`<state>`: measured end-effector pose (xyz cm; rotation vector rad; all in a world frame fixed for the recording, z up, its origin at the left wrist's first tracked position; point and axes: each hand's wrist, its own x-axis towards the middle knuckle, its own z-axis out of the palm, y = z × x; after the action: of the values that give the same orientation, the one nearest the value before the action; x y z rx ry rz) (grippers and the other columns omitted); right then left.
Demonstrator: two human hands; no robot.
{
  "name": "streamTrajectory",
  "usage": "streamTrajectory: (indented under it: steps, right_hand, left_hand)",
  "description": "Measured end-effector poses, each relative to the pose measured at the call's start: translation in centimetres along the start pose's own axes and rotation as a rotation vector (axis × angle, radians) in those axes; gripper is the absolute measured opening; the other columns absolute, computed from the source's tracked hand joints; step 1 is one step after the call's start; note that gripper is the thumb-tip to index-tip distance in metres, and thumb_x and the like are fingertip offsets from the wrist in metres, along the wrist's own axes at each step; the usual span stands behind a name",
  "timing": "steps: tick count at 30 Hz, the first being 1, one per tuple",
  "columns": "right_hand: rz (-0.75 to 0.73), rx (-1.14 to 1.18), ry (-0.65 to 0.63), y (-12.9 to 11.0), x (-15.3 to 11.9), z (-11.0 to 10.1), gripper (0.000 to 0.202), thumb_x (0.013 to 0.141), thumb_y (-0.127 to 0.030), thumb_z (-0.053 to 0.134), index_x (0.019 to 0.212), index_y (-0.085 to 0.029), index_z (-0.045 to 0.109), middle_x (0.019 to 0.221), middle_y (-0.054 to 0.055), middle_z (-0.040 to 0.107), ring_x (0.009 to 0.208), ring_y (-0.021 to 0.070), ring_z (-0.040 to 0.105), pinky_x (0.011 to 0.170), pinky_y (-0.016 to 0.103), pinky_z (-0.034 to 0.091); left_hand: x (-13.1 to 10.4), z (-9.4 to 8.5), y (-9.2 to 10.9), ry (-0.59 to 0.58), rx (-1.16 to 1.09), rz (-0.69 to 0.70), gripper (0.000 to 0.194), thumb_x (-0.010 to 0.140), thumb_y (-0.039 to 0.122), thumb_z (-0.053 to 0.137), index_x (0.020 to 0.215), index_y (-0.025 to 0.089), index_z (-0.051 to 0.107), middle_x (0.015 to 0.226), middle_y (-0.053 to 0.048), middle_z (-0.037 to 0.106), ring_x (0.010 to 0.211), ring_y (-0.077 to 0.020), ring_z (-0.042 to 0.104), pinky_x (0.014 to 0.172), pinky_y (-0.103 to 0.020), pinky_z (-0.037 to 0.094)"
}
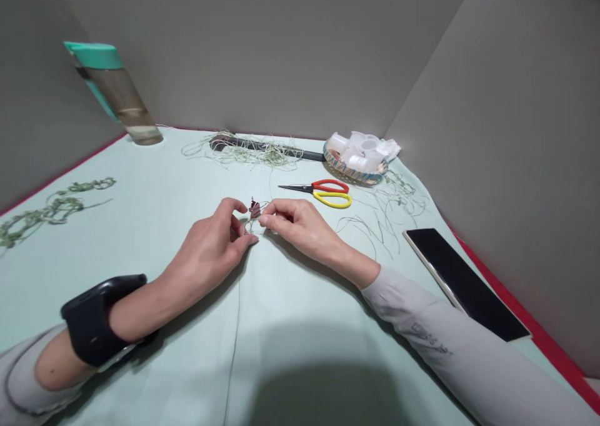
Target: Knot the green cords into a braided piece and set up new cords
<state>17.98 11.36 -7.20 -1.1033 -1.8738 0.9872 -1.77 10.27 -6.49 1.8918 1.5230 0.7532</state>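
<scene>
A small dark red, flower-like piece [254,210] with thin strands around it sits between my two hands near the middle of the table. My left hand [206,245], with a black band on its wrist, curls its thumb and fingers around the strands just below this piece. From the other side, my right hand [302,226] pinches thumb and forefinger together on a thin strand close to the red piece. One long pale strand [237,326] runs down from my left fingertips toward the near edge of the table. The exact knot or loop between the fingers is too small to make out.
Behind my hands lie scissors [330,192] with red and yellow handles. Tangled strands [276,154] cover a dark rod [312,155]. A basket [354,175] holds white spools. A phone [464,279] lies right, a bottle [119,95] stands back left, green braided strands [44,217] lie left.
</scene>
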Motion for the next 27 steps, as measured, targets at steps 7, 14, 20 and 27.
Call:
streamTrajectory:
  steps: [7, 14, 20, 27]
  right_hand:
    - [0.018, -0.015, 0.072, 0.2, 0.3, -0.3, 0.018, 0.097, -0.027, 0.065, 0.082, -0.018, 0.069, 0.071, -0.004, 0.058, 0.070, 0.0131, 0.048, 0.069, 0.028, 0.035]
    - [0.006, -0.061, 0.134, 0.1, 0.6, -0.2, 0.018, 0.096, -0.022, 0.067, 0.079, -0.018, 0.071, 0.065, -0.006, 0.054, 0.065, 0.0119, 0.044, 0.066, 0.028, 0.033]
    - [-0.019, -0.085, 0.154, -0.5, 1.1, 0.1, 0.018, 0.096, -0.021, 0.067, 0.080, -0.017, 0.075, 0.063, -0.007, 0.053, 0.063, 0.0114, 0.042, 0.068, 0.028, 0.033]
    - [-0.014, -0.102, 0.256, -0.4, 1.1, -0.5, 0.020, 0.097, -0.026, 0.065, 0.077, -0.020, 0.065, 0.060, -0.008, 0.041, 0.061, 0.0124, 0.038, 0.065, 0.030, 0.030]
  left_hand:
    - [1.3, -1.1, -1.2, -0.155, -0.062, -0.085, 0.055, 0.067, 0.072, 0.073, 0.094, 0.026, 0.061, 0.049, 0.007, 0.058, 0.056, -0.0221, 0.053, 0.063, -0.035, 0.039]
    - [1.4, -1.2, -1.1, -0.236, -0.096, -0.105, 0.053, 0.065, 0.075, 0.076, 0.076, 0.024, 0.064, 0.044, 0.006, 0.054, 0.052, -0.0171, 0.046, 0.058, -0.031, 0.033]
    - [0.7, -1.6, -1.2, -0.246, -0.095, -0.112, 0.041, 0.069, 0.064, 0.073, 0.070, 0.025, 0.064, 0.044, 0.006, 0.047, 0.050, -0.0144, 0.039, 0.054, -0.030, 0.028]
    - [0.1, -1.5, -2.2, -0.251, -0.097, -0.100, 0.037, 0.074, 0.061, 0.070, 0.064, 0.025, 0.067, 0.048, 0.004, 0.044, 0.049, -0.0151, 0.035, 0.050, -0.030, 0.025]
